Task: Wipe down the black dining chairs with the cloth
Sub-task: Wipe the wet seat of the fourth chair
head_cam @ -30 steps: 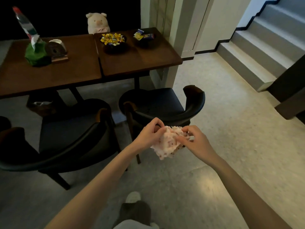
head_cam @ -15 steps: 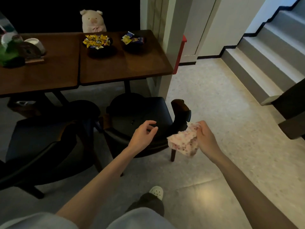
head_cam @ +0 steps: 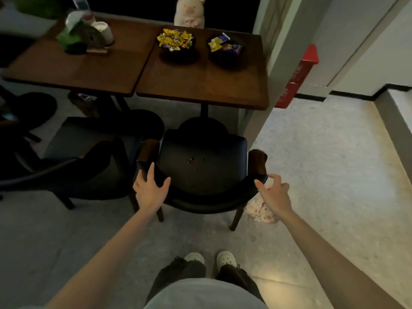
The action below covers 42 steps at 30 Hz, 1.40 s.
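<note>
A black dining chair [head_cam: 200,166] with wooden arm tips stands right in front of me, its curved back towards me. My left hand [head_cam: 149,190] rests on the left end of the backrest, fingers straight and thumb spread. My right hand [head_cam: 274,195] hovers at the right end of the backrest with forefinger and thumb stretched out. The pink speckled cloth [head_cam: 260,211] hangs bunched beneath this hand, held by its lower fingers. Small pale specks lie on the seat. A second black chair [head_cam: 89,139] stands to the left.
Behind the chairs are two joined wooden tables [head_cam: 200,85] with two bowls of sweets [head_cam: 176,41], a plush pig [head_cam: 189,11] and ornaments. A pillar [head_cam: 278,52] with a red box [head_cam: 298,74] rises on the right. Steps [head_cam: 396,121] edge the far right floor.
I have stepped up behind the right chair. My left hand moved onto its backrest, and my right hand, cloth hanging from it, moved to the backrest's right end.
</note>
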Available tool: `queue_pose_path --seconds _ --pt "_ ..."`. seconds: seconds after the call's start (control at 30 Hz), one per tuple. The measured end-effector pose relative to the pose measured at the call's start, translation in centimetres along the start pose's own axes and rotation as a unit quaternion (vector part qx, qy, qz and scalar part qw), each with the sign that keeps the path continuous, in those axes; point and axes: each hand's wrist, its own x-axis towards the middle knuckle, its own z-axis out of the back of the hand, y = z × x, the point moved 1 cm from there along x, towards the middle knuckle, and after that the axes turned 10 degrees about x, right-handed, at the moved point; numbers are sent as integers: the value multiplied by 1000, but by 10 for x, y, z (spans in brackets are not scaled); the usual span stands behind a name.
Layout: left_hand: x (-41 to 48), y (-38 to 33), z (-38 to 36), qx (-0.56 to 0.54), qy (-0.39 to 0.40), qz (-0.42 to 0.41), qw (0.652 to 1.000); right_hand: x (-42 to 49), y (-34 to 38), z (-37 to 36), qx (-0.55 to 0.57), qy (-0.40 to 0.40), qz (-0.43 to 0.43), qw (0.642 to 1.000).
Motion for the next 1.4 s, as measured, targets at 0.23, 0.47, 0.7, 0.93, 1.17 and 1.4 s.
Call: queue_pose_path --seconds 0.23,0.47,0.7,0.93,1.17,1.4 --pt "-16 -1 -30 -151 40 158 975 40 -17 -3 42 90 -77 992" --pt "-8 -2 -48 -197 -14 187 962 68 -21 -28 96 117 -100 983" --pt "25 2 -37 -189 -15 232 954 72 -25 -38 34 58 -77 995" --pt "29 7 -35 -191 -11 222 956 69 -19 -42 20 12 -78 997" --pt "21 21 -25 -184 -13 198 963 40 -30 -46 42 -10 -61 997" --pt "-13 43 -26 -180 -11 189 965 7 -56 -46 36 -5 -69 997"
